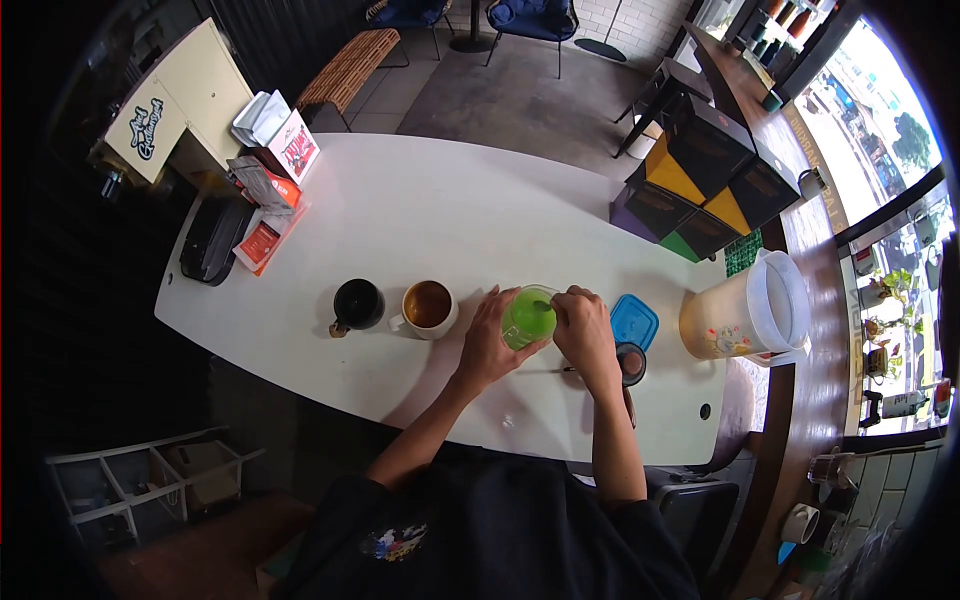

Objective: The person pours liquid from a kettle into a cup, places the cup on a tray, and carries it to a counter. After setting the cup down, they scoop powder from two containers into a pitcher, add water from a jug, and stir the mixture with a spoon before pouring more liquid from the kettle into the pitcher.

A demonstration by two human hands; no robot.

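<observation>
My left hand (488, 338) is wrapped round the side of a clear cup (511, 318) of bright green drink (529, 315) on the white table. Over the cup's right rim, my right hand (582, 330) is closed in a pinch on what looks like a spoon (541, 306), whose dark end dips into the drink. The fingers hide most of its handle. Left of the cup stand a white mug (430, 308) with brown liquid and a black mug (358, 304). A blue lid (634, 322) and a dark round object (631, 364) lie beside my right hand.
A large plastic pitcher (735, 310) stands at the table's right end, below a stack of dark boxes (705, 165). A black case (212, 240), packets (262, 245) and a cream box (190, 95) are at the left. A window counter (800, 250) runs along the right.
</observation>
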